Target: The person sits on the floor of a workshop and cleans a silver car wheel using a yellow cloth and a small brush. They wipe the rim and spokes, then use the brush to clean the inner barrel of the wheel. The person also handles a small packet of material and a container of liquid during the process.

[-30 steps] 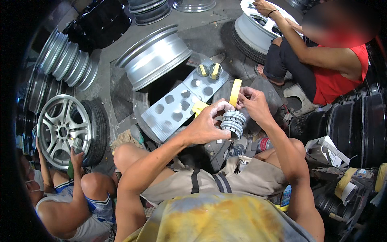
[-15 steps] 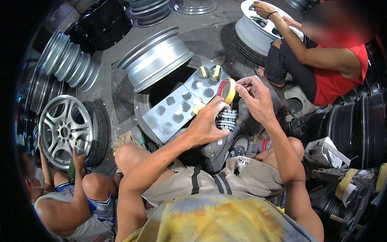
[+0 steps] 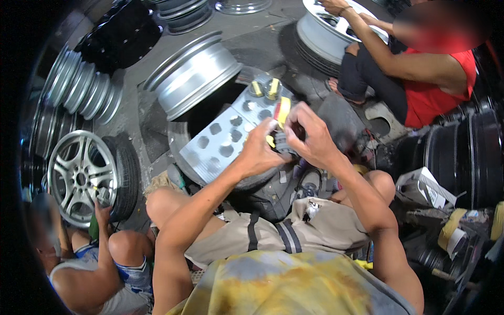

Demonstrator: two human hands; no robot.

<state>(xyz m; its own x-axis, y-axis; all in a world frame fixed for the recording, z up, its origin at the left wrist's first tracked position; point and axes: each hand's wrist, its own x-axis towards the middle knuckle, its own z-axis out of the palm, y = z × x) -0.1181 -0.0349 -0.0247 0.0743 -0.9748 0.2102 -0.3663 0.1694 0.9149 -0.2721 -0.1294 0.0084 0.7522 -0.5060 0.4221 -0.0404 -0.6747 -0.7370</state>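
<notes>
My left hand (image 3: 258,149) is curled around a small grey-and-black ridged round part (image 3: 281,140), largely hidden by my fingers. Above it stands a roll of yellow masking tape (image 3: 283,111) with a red inner core. My right hand (image 3: 311,134) has its fingers bent and pressed together at the lower edge of the tape, close to the ridged part. A bit of yellow (image 3: 270,140) shows between the left thumb and fingers. Beyond the hands, a grey sheet with dark round spots (image 3: 207,152) lies across a tyre (image 3: 176,137). Two round caps with yellow strips (image 3: 272,88) sit at its far end.
A silver rim (image 3: 194,73) leans on the tyre's far side. Left, a person (image 3: 84,273) holds a spoked wheel (image 3: 81,178); far right, a person in red (image 3: 436,79) works on a white wheel (image 3: 323,37). Dark rims (image 3: 451,157) and a white box (image 3: 426,186) stand right.
My right hand has come down and left, its fingers curling in toward the left hand. The tape roll has turned to a narrower view. The whole view has shifted slightly.
</notes>
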